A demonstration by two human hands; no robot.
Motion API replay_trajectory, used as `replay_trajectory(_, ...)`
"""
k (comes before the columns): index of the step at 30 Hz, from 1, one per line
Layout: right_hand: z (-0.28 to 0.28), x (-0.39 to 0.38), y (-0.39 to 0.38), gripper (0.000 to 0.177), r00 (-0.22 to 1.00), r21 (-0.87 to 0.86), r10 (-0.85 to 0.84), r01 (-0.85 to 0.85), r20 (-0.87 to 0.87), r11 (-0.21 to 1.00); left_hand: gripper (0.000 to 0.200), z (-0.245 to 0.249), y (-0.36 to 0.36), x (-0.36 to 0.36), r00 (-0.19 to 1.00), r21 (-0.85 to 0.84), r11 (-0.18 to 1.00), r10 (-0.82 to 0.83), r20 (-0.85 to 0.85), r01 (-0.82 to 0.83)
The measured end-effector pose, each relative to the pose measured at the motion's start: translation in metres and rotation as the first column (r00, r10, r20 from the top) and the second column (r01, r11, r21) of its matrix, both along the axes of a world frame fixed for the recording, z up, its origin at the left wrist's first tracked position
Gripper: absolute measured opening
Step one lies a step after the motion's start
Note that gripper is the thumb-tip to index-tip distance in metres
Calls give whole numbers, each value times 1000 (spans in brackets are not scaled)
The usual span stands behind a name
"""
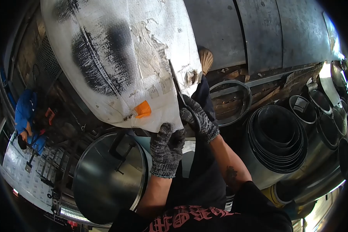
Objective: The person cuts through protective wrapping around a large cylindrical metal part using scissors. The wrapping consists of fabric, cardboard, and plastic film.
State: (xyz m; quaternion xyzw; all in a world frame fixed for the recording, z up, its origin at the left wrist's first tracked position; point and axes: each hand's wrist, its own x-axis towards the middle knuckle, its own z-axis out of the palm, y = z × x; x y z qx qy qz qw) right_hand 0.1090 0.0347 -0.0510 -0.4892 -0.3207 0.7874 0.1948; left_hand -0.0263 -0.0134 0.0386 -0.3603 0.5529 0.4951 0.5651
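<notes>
A big white sheet (154, 91) with black paint smears and an orange patch (143, 109) spreads out in front of me. My left hand (167, 149), in a grey knitted glove, pinches the sheet's near edge between thumb and fingers. My right hand (201, 120), gloved the same way, is wrapped round the handles of dark scissors (175, 77). Their long blades point away from me and lie along the sheet's right-hand edge, just right of my left hand. The glove hides part of the handles.
Below the sheet stands a round metal drum (108, 181) with a clamp (121, 152) on its rim. Nested metal rings (278, 139) and more cylinders are at right. Flat metal sheets (216, 31) lie at the top. A person in blue (26, 110) works at far left.
</notes>
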Motion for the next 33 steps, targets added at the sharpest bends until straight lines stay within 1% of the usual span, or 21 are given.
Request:
replay_trajectory(3,-2,-4,-5,68,989,-147,-148,142,-27,979,24,6,4,-2,999,-19,999,36,38,-35)
replay_trajectory(5,-3,-4,0,65,977,-235,-172,139,-123,962,23,6,2,-1,999,-69,997,30,24,-28)
replay_trajectory(7,-3,-3,6,63,991,-196,-108,92,-77,976,26,13,-6,-7,994,-46,997,66,83,-62)
replay_trajectory(10,-7,-8,10,58,999,-77,-4,7,39,997,35,19,-14,-18,992,-61,998,36,123,-29)
replay_trajectory(11,-9,-12,17,58,994,-133,-87,78,-62,988,37,22,-11,-21,981,8,999,34,192,-36)
replay_trajectory(12,-5,-12,27,55,993,-117,-96,88,-65,989,39,23,-5,-24,965,83,995,26,261,-49)
replay_trajectory(14,3,-13,47,51,991,-87,-113,107,-71,990,40,28,3,-30,968,85,995,23,251,-46)
replay_trajectory(16,11,-14,58,45,999,-377,-41,27,-30,926,36,38,12,-41,844,205,944,118,524,-260)
replay_trajectory(17,15,-14,64,43,1000,-362,-21,15,-12,932,42,41,15,-40,885,282,931,80,459,-231)
replay_trajectory(18,19,-14,70,41,1000,-347,-1,3,6,938,42,44,17,-41,885,288,930,74,461,-228)
replay_trajectory(20,12,-20,67,44,996,-198,-85,78,-30,977,43,52,20,-48,854,200,926,192,484,-321)
replay_trajectory(21,10,-25,69,46,992,-118,-119,112,-50,987,43,54,22,-50,904,310,929,56,423,-203)
replay_trajectory(22,8,-26,76,46,991,-100,-119,112,-63,989,43,56,26,-51,909,331,923,47,414,-199)
replay_trajectory(24,8,-27,93,47,996,-128,-81,76,-31,989,42,66,34,-52,886,91,971,159,436,-219)
replay_trajectory(25,7,-30,99,48,997,-154,-75,71,-25,986,38,65,29,-54,892,175,964,104,440,-199)
replay_trajectory(26,7,-32,105,48,997,-181,-69,65,-18,981,38,72,28,-56,897,182,964,98,432,-194)
replay_trajectory(28,2,-33,118,48,999,-174,9,0,51,985,45,82,29,-57,862,65,902,383,331,-426)
replay_trajectory(29,-5,-36,119,48,999,-261,-42,39,-7,965,46,83,29,-60,861,161,923,247,444,-348)
replay_trajectory(30,-10,-37,115,48,999,-260,-41,37,-13,965,46,87,31,-62,863,164,923,247,440,-348)
replay_trajectory(32,-21,-42,118,50,959,-116,-234,218,-159,969,46,90,39,-63,853,170,914,259,454,-368)
replay_trajectory(33,-3,-32,144,53,970,-294,-151,90,-190,952,46,88,40,-62,855,187,909,259,449,-373)
